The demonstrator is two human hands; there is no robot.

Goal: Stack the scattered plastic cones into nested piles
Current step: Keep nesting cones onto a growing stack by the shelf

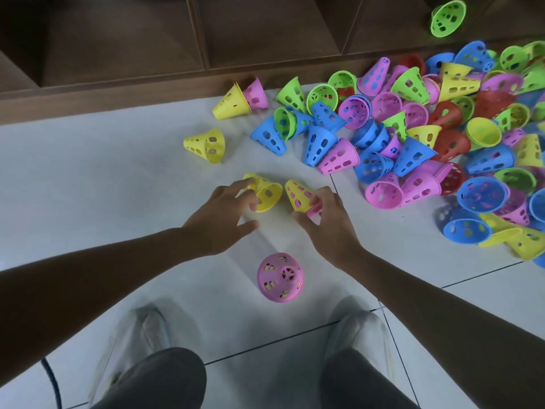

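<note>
A big heap of perforated plastic cones (427, 128) in blue, pink, green, yellow and red covers the white floor at the right. My left hand (224, 214) reaches over a yellow cone (265, 193) lying on its side, fingertips touching it. My right hand (327, 222) grips a yellow cone (299, 194) nested with a pink one (314, 209), partly hidden under the fingers. A pink cone (280, 277) stands upright near my knees with yellow showing through its holes.
A single yellow cone (206, 144) and a yellow-and-pink pair (240, 98) lie to the left of the heap. A dark wooden shelf unit (118, 54) runs along the back, with a green cone (448, 17) in it. My knees and shoes are at the bottom.
</note>
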